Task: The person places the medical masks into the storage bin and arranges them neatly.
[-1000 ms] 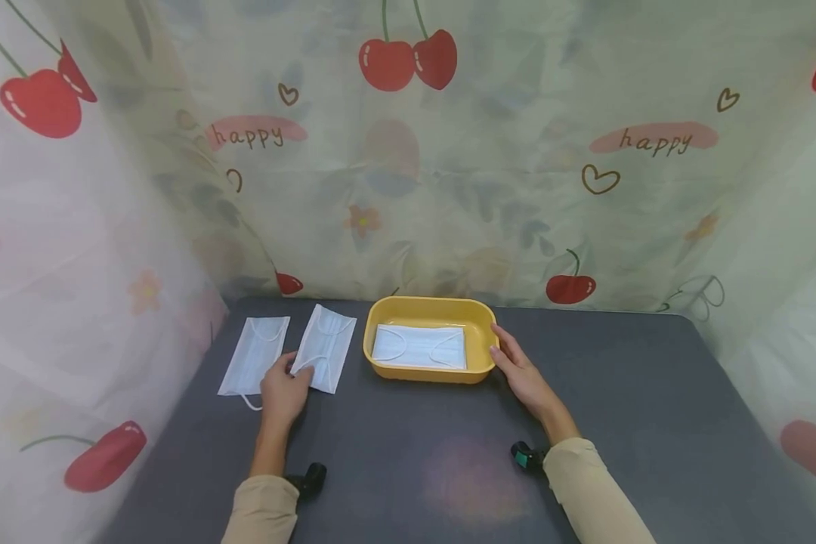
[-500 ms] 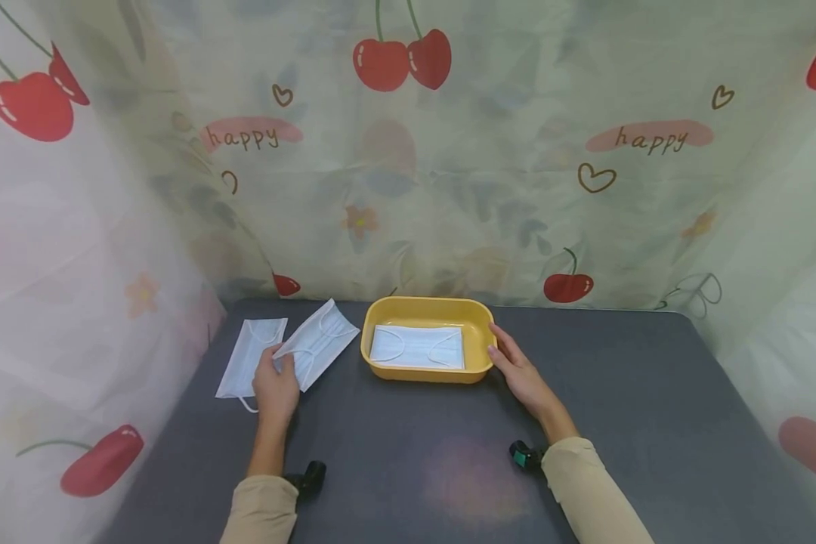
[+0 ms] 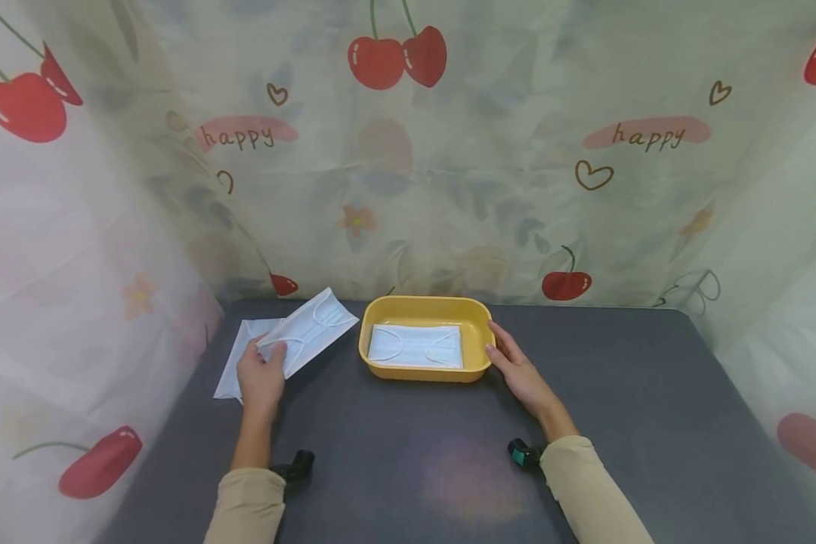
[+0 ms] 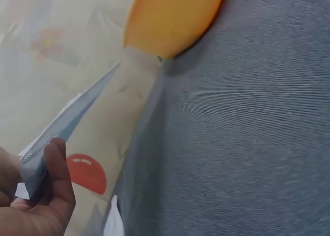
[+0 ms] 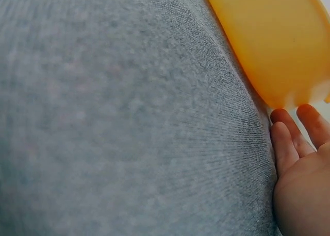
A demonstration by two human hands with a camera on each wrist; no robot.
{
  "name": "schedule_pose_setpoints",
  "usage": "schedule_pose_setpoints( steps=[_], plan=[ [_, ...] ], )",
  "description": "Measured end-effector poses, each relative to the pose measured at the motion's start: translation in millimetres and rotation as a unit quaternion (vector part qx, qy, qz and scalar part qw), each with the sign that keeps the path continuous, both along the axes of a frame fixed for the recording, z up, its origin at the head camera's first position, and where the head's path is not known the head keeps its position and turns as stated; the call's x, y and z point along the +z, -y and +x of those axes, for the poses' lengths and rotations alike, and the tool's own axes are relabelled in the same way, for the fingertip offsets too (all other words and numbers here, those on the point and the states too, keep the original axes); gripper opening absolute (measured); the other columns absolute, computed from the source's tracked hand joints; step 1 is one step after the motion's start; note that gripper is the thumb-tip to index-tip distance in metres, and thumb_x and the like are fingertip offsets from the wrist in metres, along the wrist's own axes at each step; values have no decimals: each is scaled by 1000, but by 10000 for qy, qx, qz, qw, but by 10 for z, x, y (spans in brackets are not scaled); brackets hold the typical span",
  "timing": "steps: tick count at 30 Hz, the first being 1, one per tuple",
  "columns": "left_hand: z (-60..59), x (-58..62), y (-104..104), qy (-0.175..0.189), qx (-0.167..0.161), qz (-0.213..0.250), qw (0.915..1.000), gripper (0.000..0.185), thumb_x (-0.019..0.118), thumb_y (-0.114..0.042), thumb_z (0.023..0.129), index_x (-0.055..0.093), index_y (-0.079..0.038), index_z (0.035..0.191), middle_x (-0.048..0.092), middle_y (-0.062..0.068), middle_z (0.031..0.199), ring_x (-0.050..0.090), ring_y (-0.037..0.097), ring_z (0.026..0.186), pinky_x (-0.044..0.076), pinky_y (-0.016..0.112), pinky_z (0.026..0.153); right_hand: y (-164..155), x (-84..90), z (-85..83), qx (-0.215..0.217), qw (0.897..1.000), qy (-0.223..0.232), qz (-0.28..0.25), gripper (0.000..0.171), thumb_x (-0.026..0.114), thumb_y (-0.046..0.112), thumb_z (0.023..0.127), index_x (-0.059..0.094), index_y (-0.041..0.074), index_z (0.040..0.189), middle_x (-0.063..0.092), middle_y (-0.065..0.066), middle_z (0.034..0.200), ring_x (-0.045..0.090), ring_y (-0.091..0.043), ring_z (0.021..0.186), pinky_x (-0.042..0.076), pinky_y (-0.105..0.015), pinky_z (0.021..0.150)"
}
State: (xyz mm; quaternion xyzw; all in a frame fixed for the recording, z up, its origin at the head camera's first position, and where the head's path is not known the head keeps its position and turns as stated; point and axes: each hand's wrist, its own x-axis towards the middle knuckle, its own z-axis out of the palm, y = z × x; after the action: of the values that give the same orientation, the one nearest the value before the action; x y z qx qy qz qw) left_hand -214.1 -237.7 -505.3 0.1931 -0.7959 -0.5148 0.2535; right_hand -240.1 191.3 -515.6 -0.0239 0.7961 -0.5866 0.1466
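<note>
Your left hand (image 3: 261, 378) now pinches one mask (image 3: 307, 332) lifted off the counter (image 3: 449, 453), so it can go in the yellow tray (image 3: 479, 355) your flat right hand (image 3: 517, 370) steadies.

text: "happy" | on: cherry-print curtain (image 3: 408, 174) | twice, on pink brush strokes, left and right

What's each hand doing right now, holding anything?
Left hand: pinches a face mask, lifted off the table.
Right hand: open, straight fingers resting against the yellow tray, holding nothing.
</note>
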Motion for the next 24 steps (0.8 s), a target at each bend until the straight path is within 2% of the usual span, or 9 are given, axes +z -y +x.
schedule_pose_setpoints(
  steps=[3, 5, 11, 17, 24],
  plan=[
    [-13, 64, 12, -13, 8, 23, 10000, 35, 64, -11, 97, 64, 4, 128, 66, 27, 104, 47, 17, 78, 36, 22, 69, -17, -81, -33, -39, 10000, -15, -14, 67, 48, 44, 106, 16, 31, 164, 10, -5, 174, 10, -32, 161, 14, -58, 128],
    [-26, 102, 17, 8, 28, 80, 10000, 35, 64, -13, 97, 64, 4, 128, 66, 24, 104, 44, 16, 77, 35, 22, 68, -33, -164, -66, -73, 10000, -50, -20, 65, 47, 43, 107, 16, 34, 164, 10, -3, 174, 10, -31, 162, 14, -58, 128],
    [-53, 244, -2, 77, -76, 528, 9985, 38, 69, -18, 96, 64, 0, 129, 67, 19, 112, 52, 11, 81, 40, 18, 68, -56, -308, -119, -94, 9998, -156, -28, 63, 48, 45, 106, 19, 39, 162, 11, 0, 174, 10, -28, 162, 15, -57, 128],
    [-83, 395, -54, 50, -532, 787, 9955, 47, 75, -20, 92, 61, -7, 135, 68, 17, 125, 62, -3, 84, 50, 9, 68, -54, -306, -114, -156, 9998, -132, -28, 62, 49, 46, 106, 21, 40, 161, 12, 1, 174, 11, -28, 162, 15, -57, 128],
    [-152, 575, -157, 97, -1207, 800, 9894, 50, 77, -18, 91, 60, -10, 137, 69, 16, 129, 65, 6, 88, 52, 12, 70, -49, -281, -110, -135, 9998, -110, -20, 63, 48, 45, 106, 19, 40, 162, 11, 1, 174, 10, -28, 162, 14, -58, 128]
  ],
)
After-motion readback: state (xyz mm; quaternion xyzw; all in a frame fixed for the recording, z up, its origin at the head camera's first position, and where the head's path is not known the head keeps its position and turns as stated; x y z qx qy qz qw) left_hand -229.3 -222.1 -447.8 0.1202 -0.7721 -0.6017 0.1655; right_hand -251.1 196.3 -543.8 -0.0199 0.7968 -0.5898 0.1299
